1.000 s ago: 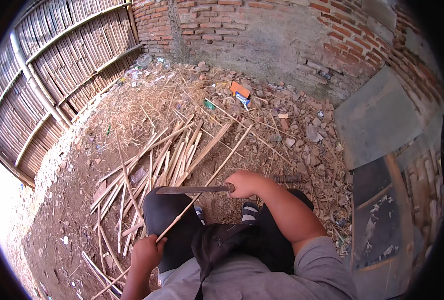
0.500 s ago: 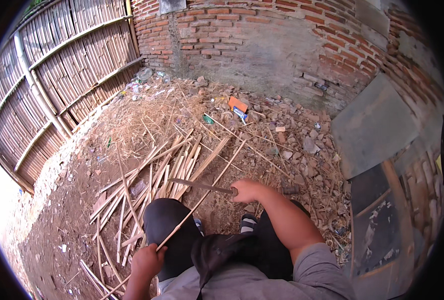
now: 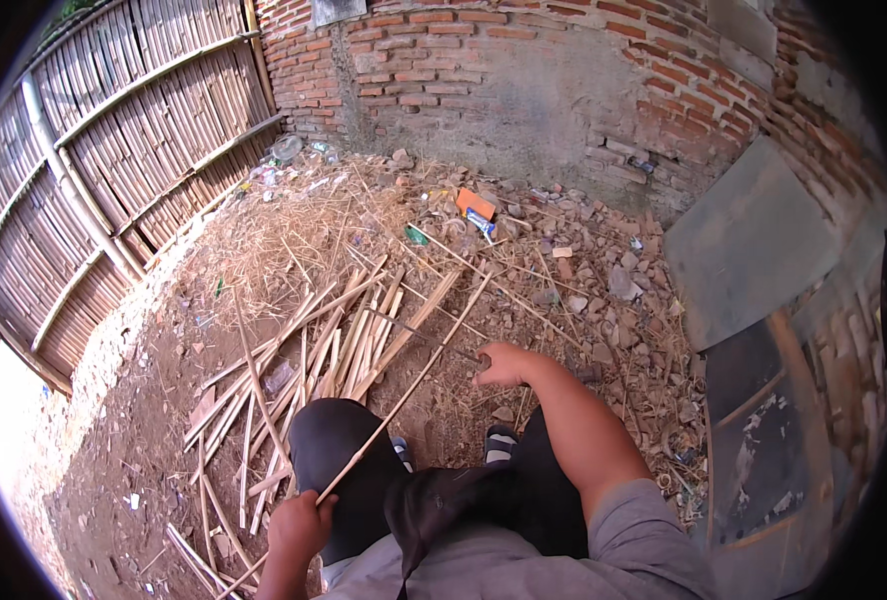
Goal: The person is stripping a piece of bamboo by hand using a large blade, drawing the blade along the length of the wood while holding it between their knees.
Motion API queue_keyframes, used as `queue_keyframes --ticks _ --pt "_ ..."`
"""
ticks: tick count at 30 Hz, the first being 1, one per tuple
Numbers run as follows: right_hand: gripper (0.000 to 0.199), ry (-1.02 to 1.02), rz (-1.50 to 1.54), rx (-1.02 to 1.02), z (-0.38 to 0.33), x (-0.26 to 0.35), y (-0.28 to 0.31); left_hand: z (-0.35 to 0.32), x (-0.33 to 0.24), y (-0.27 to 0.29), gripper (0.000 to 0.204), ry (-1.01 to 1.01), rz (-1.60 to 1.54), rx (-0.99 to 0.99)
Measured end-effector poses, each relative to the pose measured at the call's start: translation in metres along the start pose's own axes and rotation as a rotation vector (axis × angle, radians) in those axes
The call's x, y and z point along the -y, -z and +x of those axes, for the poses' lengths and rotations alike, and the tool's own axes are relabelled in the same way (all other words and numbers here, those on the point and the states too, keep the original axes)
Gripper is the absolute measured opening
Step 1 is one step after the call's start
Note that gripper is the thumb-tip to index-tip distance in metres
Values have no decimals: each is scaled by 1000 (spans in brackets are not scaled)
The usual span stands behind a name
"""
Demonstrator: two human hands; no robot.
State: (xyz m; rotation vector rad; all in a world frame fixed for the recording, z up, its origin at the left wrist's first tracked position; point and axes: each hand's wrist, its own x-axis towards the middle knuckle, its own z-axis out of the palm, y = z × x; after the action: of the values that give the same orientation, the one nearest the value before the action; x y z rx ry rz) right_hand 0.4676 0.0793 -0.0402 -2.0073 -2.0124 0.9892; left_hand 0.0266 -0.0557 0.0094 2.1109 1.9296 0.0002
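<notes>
My left hand is closed around a long thin bamboo strip, which slants up and away across my left knee. In my right hand is the handle of a long-bladed knife. Its narrow blade points left and away, seen nearly edge-on, and crosses the strip in view; whether the two touch I cannot tell. Beyond my knees, a loose pile of split bamboo strips lies on the dirt, close to the blade's tip.
Rubble and dry straw cover the ground ahead. An orange box lies among litter. A bamboo fence stands left, a brick wall behind, and a grey sheet panel leans at the right.
The knife has turned from showing its flat side to nearly edge-on, its tip now farther away. My right hand moved slightly right and away. My left hand still grips the strip.
</notes>
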Motion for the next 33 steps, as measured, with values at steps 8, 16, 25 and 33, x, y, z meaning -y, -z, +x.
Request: queue_keyframes --ticks 8,16,25,33 --pt "48 132 -146 103 -12 25 -9 2 9 -4 44 -133 13 -85" --pt "44 243 -183 162 -22 45 -10 1 16 -14 41 -171 18 -84" --pt "53 64 -31 6 -3 1 -4 2 3 0 42 -75 6 -64" --pt "49 99 -117 74 -11 24 -8 3 4 3 45 -61 5 -8"
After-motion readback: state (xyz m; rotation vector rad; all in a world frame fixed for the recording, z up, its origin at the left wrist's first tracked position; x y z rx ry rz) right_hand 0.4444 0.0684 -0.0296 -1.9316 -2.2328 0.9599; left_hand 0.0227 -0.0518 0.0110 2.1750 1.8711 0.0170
